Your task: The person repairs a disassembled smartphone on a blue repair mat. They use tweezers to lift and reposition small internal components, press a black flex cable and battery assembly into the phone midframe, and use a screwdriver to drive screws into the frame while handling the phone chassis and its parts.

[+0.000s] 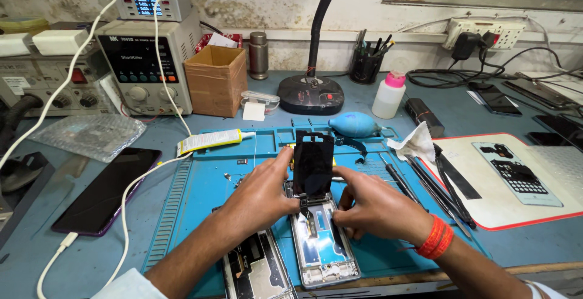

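a: what's biggest here?
b: the blue mat (200,195). take it as the landmark for everything.

a: what sits behind it?
b: a power supply (146,62) at the far left, a cardboard box (215,80) beside that, and a lamp (311,92) on its round base behind the mat's back edge.

a: and left of the mat?
b: a dark phone (103,195) lying flat, with a white cable (124,208) plugged into its near end.

a: right of it?
b: a white pad (516,208) with a red edge, carrying a pale phone back (517,174).

a: now on the mat itself?
b: a phone frame (322,244) lies open near the mat's front middle. a dark screen (313,164) stands tilted up from the frame's far end. a second opened frame (255,271) lies just left of it at the mat's front edge.

a: the hands?
b: the left hand (258,195) pinches the screen's left edge, thumb and fingers narrow. the right hand (373,205) rests on the frame's right side, fingers curled; its index finger points toward the screen's right edge, but i can't tell if it touches.

a: smaller things?
b: a glue tube (212,141) on the mat's back left, a blue blower (354,124) at its back right, and tweezers (446,192) along its right edge.
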{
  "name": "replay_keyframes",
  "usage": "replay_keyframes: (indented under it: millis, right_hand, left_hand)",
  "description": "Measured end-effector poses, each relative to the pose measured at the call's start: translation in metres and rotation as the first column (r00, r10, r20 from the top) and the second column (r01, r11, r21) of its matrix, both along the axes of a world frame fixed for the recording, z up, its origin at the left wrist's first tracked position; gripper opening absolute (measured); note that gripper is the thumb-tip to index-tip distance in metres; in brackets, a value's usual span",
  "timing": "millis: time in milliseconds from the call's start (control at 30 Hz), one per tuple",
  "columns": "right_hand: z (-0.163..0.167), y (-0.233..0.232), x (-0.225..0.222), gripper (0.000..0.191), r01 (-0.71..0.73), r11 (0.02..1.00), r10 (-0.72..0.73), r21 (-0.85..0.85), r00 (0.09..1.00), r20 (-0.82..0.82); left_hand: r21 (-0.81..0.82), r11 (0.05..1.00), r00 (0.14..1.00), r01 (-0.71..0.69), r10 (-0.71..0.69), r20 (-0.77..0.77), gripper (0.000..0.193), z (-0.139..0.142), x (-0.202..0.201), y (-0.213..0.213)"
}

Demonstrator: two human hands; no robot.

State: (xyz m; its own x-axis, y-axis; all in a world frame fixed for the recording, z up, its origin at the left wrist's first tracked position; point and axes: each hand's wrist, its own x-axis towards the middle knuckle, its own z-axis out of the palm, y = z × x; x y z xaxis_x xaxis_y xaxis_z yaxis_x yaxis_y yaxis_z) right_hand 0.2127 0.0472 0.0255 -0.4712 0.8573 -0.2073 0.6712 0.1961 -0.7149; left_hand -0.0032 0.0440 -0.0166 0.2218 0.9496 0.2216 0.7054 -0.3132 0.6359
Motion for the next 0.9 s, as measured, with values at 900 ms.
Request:
replay_keyframes:
  millis: [900]
  right_hand:
    - [-0.008, 0.043, 0.004, 0.041, -0.065, 0.752, 0.4, 0.656, 0.837, -0.374]
  left_hand:
    - [0.245, 0.967, 0.818, 0.072, -0.198, 0.541, 0.064, 0.023, -0.007, 0.014]
